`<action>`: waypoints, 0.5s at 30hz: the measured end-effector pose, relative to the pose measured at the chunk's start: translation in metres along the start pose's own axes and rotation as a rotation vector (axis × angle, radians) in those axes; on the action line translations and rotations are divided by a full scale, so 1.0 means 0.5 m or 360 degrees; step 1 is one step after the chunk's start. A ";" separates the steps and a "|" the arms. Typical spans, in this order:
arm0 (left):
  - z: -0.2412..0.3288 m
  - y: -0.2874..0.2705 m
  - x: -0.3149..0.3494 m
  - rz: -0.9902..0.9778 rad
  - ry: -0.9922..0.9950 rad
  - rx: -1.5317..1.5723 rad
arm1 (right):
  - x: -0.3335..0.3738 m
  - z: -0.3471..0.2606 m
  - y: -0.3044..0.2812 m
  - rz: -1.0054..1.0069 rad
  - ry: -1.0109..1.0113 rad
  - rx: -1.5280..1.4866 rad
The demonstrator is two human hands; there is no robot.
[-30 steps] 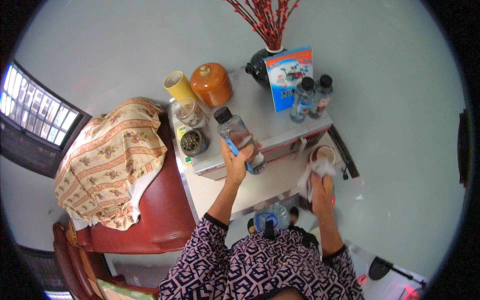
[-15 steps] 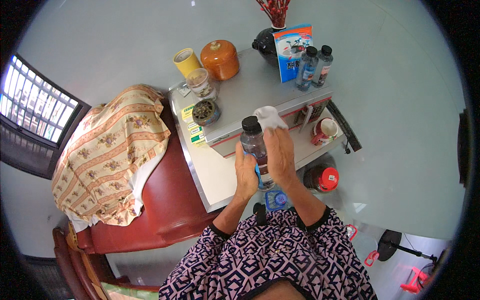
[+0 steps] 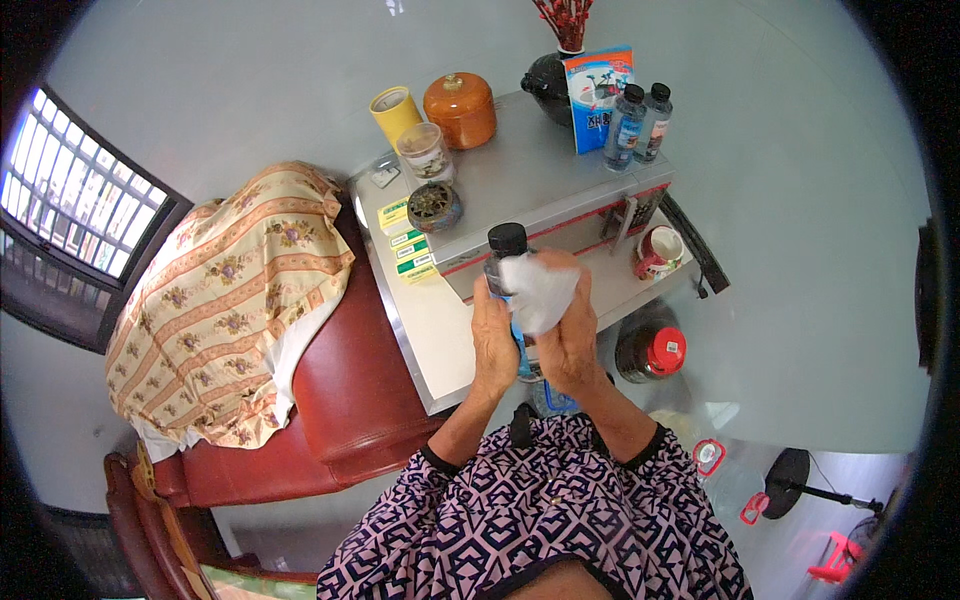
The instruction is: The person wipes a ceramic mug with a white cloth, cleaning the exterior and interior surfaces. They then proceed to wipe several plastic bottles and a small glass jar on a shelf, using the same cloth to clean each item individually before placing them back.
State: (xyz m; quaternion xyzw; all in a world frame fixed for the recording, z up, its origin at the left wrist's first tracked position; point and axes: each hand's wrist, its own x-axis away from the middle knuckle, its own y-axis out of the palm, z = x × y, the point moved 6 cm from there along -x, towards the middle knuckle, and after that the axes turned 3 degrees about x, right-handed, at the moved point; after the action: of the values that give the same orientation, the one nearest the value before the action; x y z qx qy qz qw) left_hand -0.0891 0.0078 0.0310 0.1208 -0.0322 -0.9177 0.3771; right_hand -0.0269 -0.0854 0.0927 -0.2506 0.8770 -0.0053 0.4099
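My left hand (image 3: 495,348) is curling its fingers round a clear, black-capped bottle (image 3: 496,272) while my right hand (image 3: 568,350) is pinching a soft, white cloth (image 3: 540,298).

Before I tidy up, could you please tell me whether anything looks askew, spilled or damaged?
No spill or damage stands out. The beige floral-striped fabric cover at the red leather seat looks slightly askew: rumpled, with white showing along its edge.

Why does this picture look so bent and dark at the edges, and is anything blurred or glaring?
In the head view, the fisheye lens bends straight lines near the dark rim; there too, the cloth in the right hand looks smeared, the window glares white between its bars, and the sofa has a soft sheen.
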 end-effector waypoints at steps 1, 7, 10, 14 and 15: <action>-0.007 0.002 0.001 -0.0018 -0.0029 0.0046 | 0.001 0.009 0.001 0.0040 0.0160 -0.0047; -0.058 0.024 0.009 -0.0145 -0.0336 0.0638 | -0.053 0.083 -0.008 0.0040 0.0850 -0.0585; -0.038 0.033 0.012 -0.0207 -0.0182 0.0457 | -0.042 0.078 -0.014 0.0079 0.0745 -0.0665; -0.025 0.025 0.000 -0.0185 -0.0285 0.0476 | -0.024 0.036 -0.021 0.0058 0.0420 -0.0284; -0.022 0.024 -0.003 -0.0183 -0.0318 0.0485 | -0.016 0.028 -0.025 0.0058 0.0308 -0.0171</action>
State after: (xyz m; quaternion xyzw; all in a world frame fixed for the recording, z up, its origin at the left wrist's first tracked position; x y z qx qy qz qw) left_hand -0.0772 0.0006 0.0226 0.0865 -0.2011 -0.9297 0.2963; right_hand -0.0074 -0.0900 0.0917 -0.2545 0.9159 0.0249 0.3093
